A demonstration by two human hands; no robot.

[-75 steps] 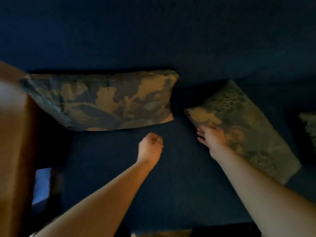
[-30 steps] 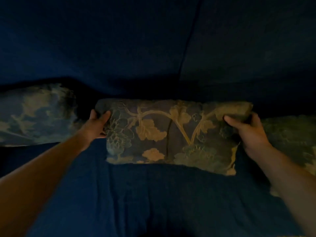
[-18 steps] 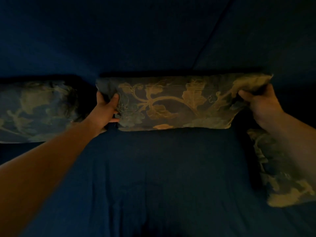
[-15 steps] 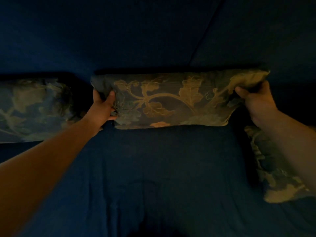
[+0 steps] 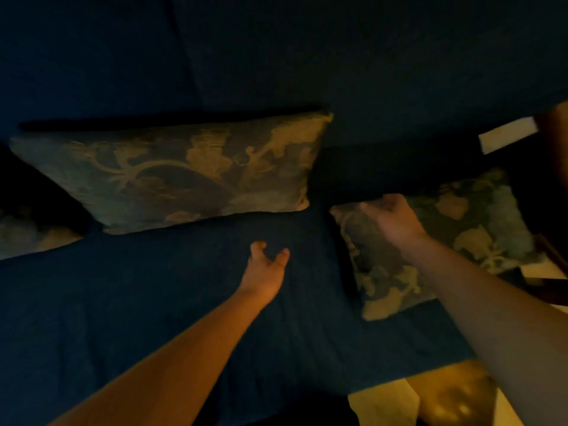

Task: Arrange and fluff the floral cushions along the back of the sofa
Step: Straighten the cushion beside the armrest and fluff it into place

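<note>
Both hands have let go of the middle floral cushion [image 5: 184,170] since half a second back, and it now leans against the sofa back [image 5: 307,56], beyond the fingertips and off to their left. The view has swung right too.

Left hand [image 5: 266,272] hovers over the dark blue seat [image 5: 153,302] with fingers curled loosely open, holding nothing. Right hand [image 5: 392,218] is at the near-left corner of the right floral cushion [image 5: 455,238], which lies flat on the seat, not against the back. It's blurry there, so I honestly can't tell if the fingers have closed on the fabric or are just resting on it.

If I were doing this bit: bring the left hand in under the cushion's near edge, right hand takes the far corner past its fingertips, lift it and stand it up just beside the middle one. Then squeeze the two ends inward to plump it.

A third cushion [image 5: 27,235] peeks in far left of the left hand's fingers.
</note>
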